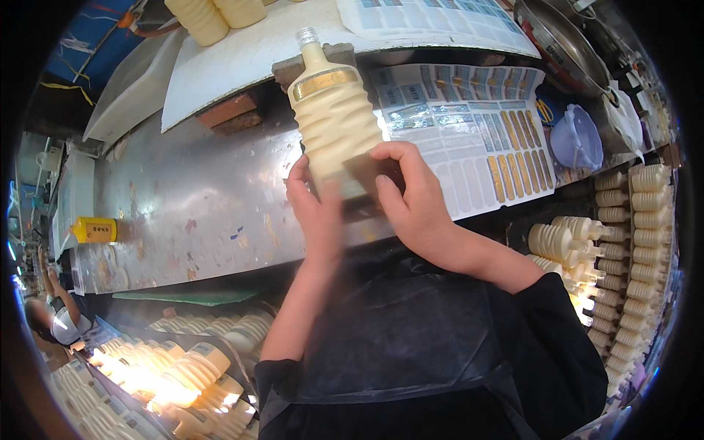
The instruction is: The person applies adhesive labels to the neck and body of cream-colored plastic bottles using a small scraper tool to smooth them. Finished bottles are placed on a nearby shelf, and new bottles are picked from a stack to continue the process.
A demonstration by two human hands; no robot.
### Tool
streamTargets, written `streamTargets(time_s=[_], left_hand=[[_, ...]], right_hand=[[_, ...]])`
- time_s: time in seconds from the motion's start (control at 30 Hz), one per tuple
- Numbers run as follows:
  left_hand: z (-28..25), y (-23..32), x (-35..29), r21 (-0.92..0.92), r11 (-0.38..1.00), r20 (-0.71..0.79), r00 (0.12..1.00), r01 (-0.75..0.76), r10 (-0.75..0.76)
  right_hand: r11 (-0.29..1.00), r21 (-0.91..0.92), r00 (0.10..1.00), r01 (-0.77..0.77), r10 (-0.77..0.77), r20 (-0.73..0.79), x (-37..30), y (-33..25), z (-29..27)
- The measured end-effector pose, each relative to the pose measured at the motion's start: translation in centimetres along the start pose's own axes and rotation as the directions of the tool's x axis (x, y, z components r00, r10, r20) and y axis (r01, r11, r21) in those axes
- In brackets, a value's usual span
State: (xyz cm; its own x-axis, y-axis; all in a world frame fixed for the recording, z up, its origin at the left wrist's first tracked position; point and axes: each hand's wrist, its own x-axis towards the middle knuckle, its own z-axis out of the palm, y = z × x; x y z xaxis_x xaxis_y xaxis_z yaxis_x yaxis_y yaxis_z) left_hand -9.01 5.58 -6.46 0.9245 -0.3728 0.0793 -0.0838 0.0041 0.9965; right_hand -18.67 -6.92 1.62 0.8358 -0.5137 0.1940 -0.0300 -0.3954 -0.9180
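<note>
A cream-coloured bottle [334,110] with a wavy ribbed body lies on the metal table, its silvery capped neck pointing away from me and resting against a grey block [286,70]. A gold label [324,83] runs across its shoulder. Along the lower left side of the bottle, my left hand [317,216] is closed on it, the thumb smeared by motion. Between thumb and fingers, my right hand [418,194] pinches a dark brown flat piece [370,174], which lies against the bottle's lower right face. Near the base, a pale label [336,189] shows partly.
Label sheets [469,183] with gold and blue strips lie right of the bottle. Beyond are a lilac bucket [577,138], a metal pan [572,44] and a brick [231,114]. A yellow container [95,229] stands at left. Crated bottles [191,367] flank me; another person [62,315] is far left.
</note>
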Motion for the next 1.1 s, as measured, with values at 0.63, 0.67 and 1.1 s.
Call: streamTargets(time_s=[0.63,0.67,1.1], left_hand=[[-0.3,0.6,0.0,-0.201,0.977,0.029,0.997,0.075,-0.071],[-0.6,0.7,0.1,-0.215,0.973,0.05,0.996,0.081,-0.071],[-1.7,1.4,-0.2,-0.115,0.992,0.087,0.994,-0.048,0.058]], right_hand=[[0.997,0.077,0.993,0.019,-0.01,-0.114,-0.5,4.8,-2.2],[0.999,0.031,0.991,0.012,-0.008,-0.137,-0.1,5.3,-2.4],[0.745,-0.318,0.801,0.586,-0.592,0.087,-0.6,0.6,-3.0]])
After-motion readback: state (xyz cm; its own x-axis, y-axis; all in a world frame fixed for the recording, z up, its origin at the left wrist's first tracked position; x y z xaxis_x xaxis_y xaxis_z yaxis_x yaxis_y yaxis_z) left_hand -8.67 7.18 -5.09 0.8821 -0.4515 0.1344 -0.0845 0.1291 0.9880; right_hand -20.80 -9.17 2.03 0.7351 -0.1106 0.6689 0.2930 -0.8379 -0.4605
